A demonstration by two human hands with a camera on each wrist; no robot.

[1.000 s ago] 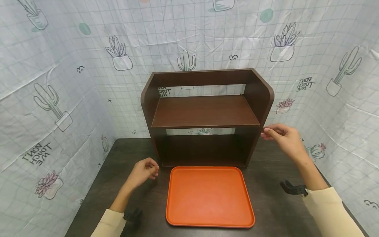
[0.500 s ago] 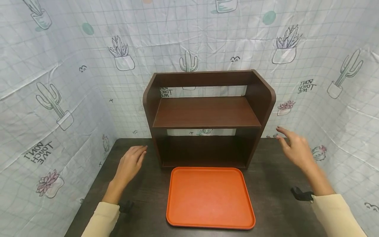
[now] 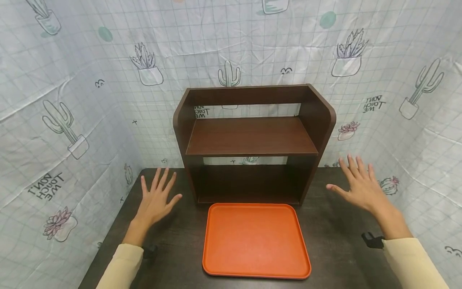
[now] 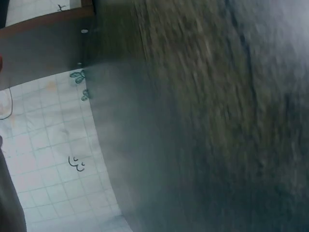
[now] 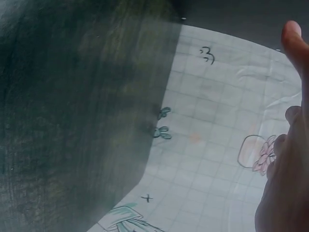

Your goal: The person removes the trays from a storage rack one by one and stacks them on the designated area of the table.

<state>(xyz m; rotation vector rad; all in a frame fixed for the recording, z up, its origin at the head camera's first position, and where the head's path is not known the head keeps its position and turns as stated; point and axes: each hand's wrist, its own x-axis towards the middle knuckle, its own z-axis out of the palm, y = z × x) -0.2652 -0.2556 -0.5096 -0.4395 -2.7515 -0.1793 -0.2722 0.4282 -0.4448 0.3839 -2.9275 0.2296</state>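
My left hand (image 3: 154, 204) is held out to the left of the brown shelf, its fingers spread and nothing in it. On the other side, my right hand (image 3: 361, 190) is spread the same way, with the thumb pointing toward the shelf. Between them stands the two-tier brown shelf (image 3: 252, 136), both levels bare. An orange tray (image 3: 256, 241) lies flat in front of it, with nothing on it. Only an edge of the left hand (image 4: 9, 193) shows in the left wrist view. In the right wrist view the right hand (image 5: 289, 159) is seen from the side along the right border.
The dark wooden table (image 3: 180, 249) carries the shelf and tray. A white cloth (image 3: 90, 140) printed with grid lines and potted cacti hangs around the back and both sides, close beyond each hand.
Both hands have gone from loosely curled fingers near the shelf's sides to spread, straight fingers, and have moved outward away from it. The shelf and tray have stayed put.
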